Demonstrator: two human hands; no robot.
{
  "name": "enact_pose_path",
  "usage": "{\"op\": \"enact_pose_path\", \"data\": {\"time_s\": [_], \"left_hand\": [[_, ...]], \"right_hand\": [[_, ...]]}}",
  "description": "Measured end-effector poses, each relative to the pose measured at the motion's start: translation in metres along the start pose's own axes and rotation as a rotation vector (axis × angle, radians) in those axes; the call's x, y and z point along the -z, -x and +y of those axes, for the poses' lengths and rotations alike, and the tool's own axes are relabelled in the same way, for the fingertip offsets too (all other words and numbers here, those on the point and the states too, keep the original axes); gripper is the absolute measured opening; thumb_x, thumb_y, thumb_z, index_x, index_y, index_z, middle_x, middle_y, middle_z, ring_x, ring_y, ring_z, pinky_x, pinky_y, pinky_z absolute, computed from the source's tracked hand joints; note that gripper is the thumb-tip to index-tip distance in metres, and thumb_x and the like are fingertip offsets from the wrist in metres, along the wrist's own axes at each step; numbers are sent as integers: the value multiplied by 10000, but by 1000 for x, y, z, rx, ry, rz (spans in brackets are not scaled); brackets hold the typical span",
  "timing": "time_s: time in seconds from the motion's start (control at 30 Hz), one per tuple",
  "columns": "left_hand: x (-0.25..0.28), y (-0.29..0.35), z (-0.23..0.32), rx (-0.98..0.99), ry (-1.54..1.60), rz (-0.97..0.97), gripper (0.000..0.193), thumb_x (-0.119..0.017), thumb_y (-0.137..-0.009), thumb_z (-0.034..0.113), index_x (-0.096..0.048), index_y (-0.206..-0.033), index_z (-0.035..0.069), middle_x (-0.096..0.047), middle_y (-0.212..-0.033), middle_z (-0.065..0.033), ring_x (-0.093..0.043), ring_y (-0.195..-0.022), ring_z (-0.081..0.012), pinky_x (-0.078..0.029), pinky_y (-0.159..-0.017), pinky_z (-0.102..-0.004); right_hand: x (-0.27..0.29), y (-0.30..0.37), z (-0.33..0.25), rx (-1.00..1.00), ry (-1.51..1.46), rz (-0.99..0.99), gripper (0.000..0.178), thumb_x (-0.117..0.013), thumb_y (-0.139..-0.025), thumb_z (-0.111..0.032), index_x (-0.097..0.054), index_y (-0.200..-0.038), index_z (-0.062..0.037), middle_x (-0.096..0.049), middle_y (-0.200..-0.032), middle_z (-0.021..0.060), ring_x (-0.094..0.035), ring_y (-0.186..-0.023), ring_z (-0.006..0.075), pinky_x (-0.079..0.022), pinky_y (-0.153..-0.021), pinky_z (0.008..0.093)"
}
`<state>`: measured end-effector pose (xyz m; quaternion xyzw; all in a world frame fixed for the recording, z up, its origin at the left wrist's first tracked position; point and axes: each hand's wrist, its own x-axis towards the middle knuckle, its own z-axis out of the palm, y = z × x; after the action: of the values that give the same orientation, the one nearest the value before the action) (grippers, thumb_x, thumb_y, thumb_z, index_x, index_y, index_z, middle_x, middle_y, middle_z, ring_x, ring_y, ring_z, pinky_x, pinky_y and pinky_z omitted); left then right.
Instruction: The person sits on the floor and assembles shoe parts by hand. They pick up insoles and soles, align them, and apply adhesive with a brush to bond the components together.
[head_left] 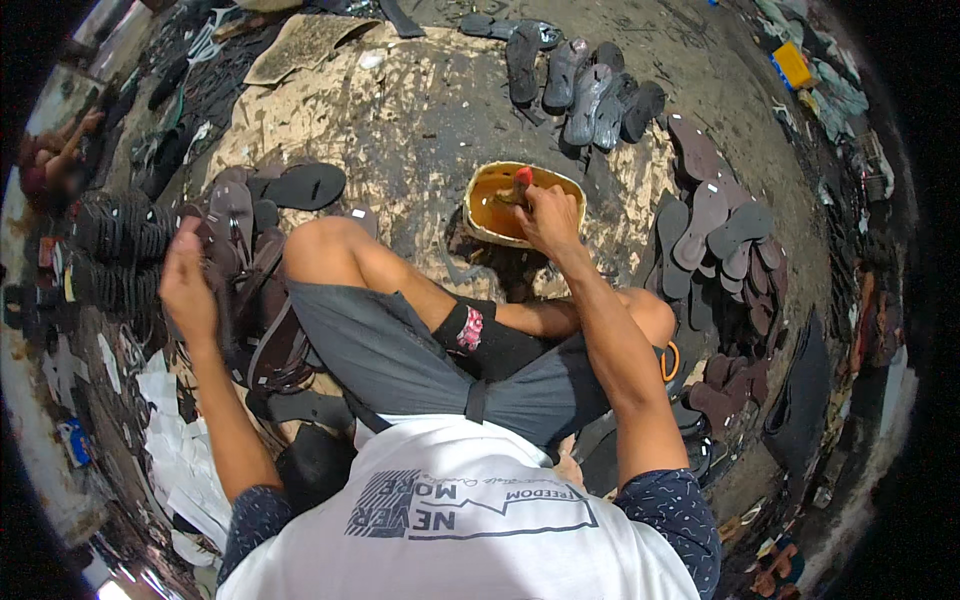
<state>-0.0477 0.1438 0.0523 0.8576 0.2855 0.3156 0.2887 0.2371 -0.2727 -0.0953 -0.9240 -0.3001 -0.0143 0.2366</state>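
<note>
My right hand (552,220) is closed around a brush with a red-tipped handle (524,177). Its lower end is over or in a yellowish tub (578,192) of amber, glue-like liquid, which stands just beyond my crossed legs. My left hand (187,285) is raised at the left with its fingers stretched upward, slightly blurred. Next to it lies a heap of dark brown sandals (232,208), some with small white labels. I see nothing held in that hand, though part of the palm is hidden.
Black soles (590,100) lie beyond the tub. Brown and grey soles (702,225) are heaped right of my knee. Stacked black sandals (105,225) stand at far left, above white paper scraps (175,440). A yellow box (792,65) sits at far right.
</note>
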Motion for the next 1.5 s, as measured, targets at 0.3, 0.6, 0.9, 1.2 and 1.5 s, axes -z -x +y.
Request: {"op": "enact_pose_path", "data": {"time_s": [0.3, 0.6, 0.9, 1.2, 1.5], "left_hand": [[-68, 79, 79, -398, -226, -297, 956, -874, -745, 446, -459, -1507, 45, -516, -1447, -188, -510, -1299, -351, -440, -1060, -426], [-116, 82, 144, 700, 1531, -634, 595, -537, -987, 585, -590, -1286, 74, -675, -1157, -71, -673, -988, -196, -564, -866, -351], [-130, 104, 169, 799, 1759, -519, 670, -470, -992, 638, -587, -1333, 74, -676, -1226, -94, -676, -1060, -221, -545, -955, -377], [-124, 131, 177, 878, 1900, -687, 806, -444, -953, 715, -534, -1421, 65, -620, -1348, -178, -635, -1165, -329, -533, -971, -468], [-127, 162, 112, 929, 1728, -770, 803, -420, -977, 712, -552, -1356, 16, -675, -1207, -167, -690, -1021, -240, -579, -882, -407]], "right_hand": [[101, 53, 73, 60, 188, -43, 311, -785, -905, -226, -723, -1132, -23, -743, -1036, 61, -667, -1005, 170, -536, -848, 376], [116, 40, -159, -307, -1196, 109, 309, -746, -945, -236, -703, -1122, 13, -726, -1021, 73, -639, -925, 127, -520, -850, 316], [75, 45, -166, 388, -282, 372, 312, -716, -907, -109, -702, -1218, -91, -643, -1238, 114, -603, -1162, 269, -452, -1001, 367], [95, 15, -141, -21, -822, 303, 301, -775, -900, -182, -681, -1117, 4, -704, -1038, 140, -672, -959, 230, -514, -820, 352], [141, 57, -142, -423, -1187, 79, 373, -749, -945, -243, -657, -1175, 36, -708, -1100, 85, -649, -979, 124, -518, -868, 289]]}}
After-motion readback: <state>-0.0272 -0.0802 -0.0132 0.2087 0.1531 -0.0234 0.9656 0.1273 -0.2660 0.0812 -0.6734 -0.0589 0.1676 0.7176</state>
